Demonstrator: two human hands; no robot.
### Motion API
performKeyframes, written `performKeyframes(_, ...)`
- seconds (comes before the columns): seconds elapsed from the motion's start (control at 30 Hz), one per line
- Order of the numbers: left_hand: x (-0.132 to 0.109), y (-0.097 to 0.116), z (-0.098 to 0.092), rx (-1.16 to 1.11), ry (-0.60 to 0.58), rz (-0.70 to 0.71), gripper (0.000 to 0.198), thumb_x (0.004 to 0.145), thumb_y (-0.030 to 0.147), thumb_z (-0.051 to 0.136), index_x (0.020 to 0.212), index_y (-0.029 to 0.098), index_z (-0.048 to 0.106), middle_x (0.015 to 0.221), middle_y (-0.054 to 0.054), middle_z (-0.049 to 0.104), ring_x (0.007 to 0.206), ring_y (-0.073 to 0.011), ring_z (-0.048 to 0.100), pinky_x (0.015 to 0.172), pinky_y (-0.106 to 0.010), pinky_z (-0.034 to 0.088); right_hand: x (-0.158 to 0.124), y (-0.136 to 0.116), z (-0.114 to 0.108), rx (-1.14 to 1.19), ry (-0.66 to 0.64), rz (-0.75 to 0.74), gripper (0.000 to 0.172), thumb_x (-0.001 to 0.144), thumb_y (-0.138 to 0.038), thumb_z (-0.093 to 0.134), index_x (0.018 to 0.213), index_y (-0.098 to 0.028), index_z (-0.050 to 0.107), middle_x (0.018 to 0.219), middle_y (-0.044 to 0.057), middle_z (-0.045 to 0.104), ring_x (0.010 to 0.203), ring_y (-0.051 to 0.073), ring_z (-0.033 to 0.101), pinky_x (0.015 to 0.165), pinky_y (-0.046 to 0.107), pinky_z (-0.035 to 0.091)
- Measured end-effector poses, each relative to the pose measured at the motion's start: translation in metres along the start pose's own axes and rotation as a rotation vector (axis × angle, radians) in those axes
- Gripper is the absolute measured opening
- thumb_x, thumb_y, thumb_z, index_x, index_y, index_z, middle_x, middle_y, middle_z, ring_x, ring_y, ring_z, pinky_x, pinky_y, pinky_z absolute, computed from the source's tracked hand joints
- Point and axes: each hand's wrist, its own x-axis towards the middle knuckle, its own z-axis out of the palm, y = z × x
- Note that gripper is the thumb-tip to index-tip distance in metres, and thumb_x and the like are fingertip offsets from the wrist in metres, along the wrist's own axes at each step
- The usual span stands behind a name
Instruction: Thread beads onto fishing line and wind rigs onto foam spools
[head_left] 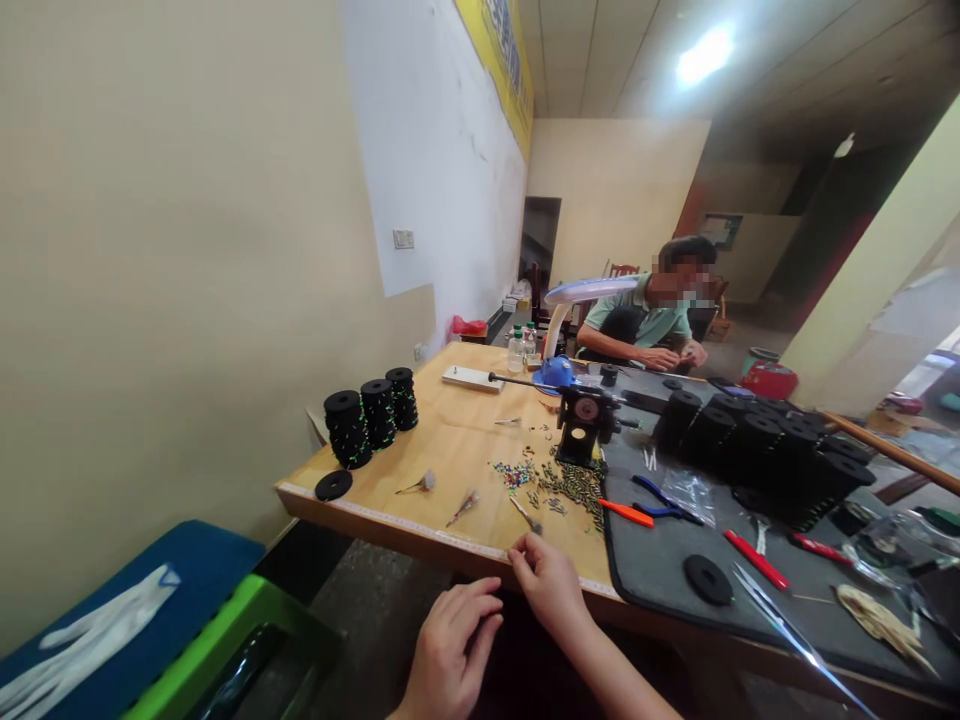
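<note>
Beige walls, a long wooden table with a grey mat over its right half, and it's pretty cluttered. The right hand rests at the table's near edge with thumb and forefinger pinched almost together and the other fingers curled. Can't tell if anything tiny sits between them. The left hand hangs lower, in front of the edge, fingers loosely bent and half open, holding and touching nothing.

Just beyond the right hand lies a thin metal pin. Past that is a scatter of tiny beads, some bright and most dark, way too many to count.

Counted stuff: three stacks of black spools on the left, one flat black disc near them, and a second disc on the mat. There are orange-handled pliers touching blue-handled pliers, both smooth plastic grips. A boxy black winder stands behind the beads. A white lamp curves over it. Another person sits at the far end, hands together on the tabletop.
</note>
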Motion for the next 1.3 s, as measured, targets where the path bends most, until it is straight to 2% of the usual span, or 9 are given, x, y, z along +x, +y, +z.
performKeyframes(0.3,0.004,-0.004,0.007,0.251,-0.152,0.055,0.029,0.088,0.020,0.046,0.114,0.022,0.059,0.136,-0.013,0.052,0.111,-0.0264,0.058,0.089,-0.041,0.050,-0.003,-0.006,0.002,-0.144,0.060,0.059,0.020,0.085,-0.024,0.048,0.071,-0.021,0.062,0.056,-0.001,0.064,0.052,0.015,0.057,0.049,0.023,0.027)
performKeyframes(0.5,0.003,-0.008,0.016,0.285,-0.229,0.009,0.054,0.081,0.013,0.051,0.134,0.023,0.042,0.147,-0.012,0.037,0.117,-0.0270,0.054,0.093,-0.041,0.048,-0.005,-0.008,0.005,-0.191,0.067,0.072,0.019,0.086,-0.024,0.049,0.072,-0.022,0.062,0.061,0.001,0.067,0.057,0.016,0.062,0.051,0.023,0.028)
performKeyframes(0.7,0.007,-0.014,0.016,0.343,-0.277,0.001,0.070,0.075,0.007,0.054,0.139,0.023,0.031,0.147,-0.011,0.036,0.125,-0.0271,0.047,0.096,-0.041,0.045,-0.008,-0.009,0.004,-0.262,0.033,0.043,0.018,0.086,-0.023,0.049,0.074,-0.021,0.062,0.064,0.003,0.070,0.060,0.018,0.065,0.051,0.023,0.028)
performKeyframes(0.9,0.011,-0.016,0.010,0.341,-0.320,0.000,0.075,0.072,0.004,0.052,0.141,0.021,0.027,0.146,-0.010,0.038,0.127,-0.0246,0.044,0.097,-0.038,0.044,-0.010,-0.008,0.004,-0.269,0.030,0.034,0.019,0.087,-0.023,0.048,0.075,-0.021,0.063,0.064,0.002,0.070,0.060,0.017,0.065,0.051,0.023,0.029)
performKeyframes(1.07,0.013,-0.003,0.012,0.386,-0.354,-0.064,0.078,0.071,0.004,0.051,0.143,0.020,0.026,0.147,-0.011,0.035,0.116,-0.0268,0.055,0.089,-0.037,0.047,-0.009,-0.007,0.002,-0.233,0.018,0.039,0.019,0.086,-0.024,0.049,0.074,-0.022,0.063,0.062,0.002,0.069,0.058,0.017,0.063,0.050,0.023,0.029)
performKeyframes(1.17,0.019,0.006,0.013,0.467,-0.399,-0.136,0.071,0.073,0.007,0.050,0.141,0.019,0.033,0.146,-0.011,0.037,0.100,-0.0278,0.064,0.082,-0.037,0.050,-0.007,-0.006,-0.001,-0.208,-0.005,0.047,0.018,0.086,-0.026,0.050,0.075,-0.022,0.064,0.062,0.001,0.069,0.059,0.017,0.063,0.051,0.022,0.030)
performKeyframes(1.3,0.029,0.017,0.013,0.552,-0.438,-0.185,0.065,0.074,0.010,0.052,0.138,0.017,0.040,0.142,-0.013,0.043,0.085,-0.0279,0.068,0.075,-0.038,0.053,-0.004,-0.004,-0.005,-0.168,-0.035,0.071,0.018,0.085,-0.029,0.051,0.073,-0.022,0.064,0.064,0.001,0.069,0.058,0.017,0.062,0.051,0.022,0.031)
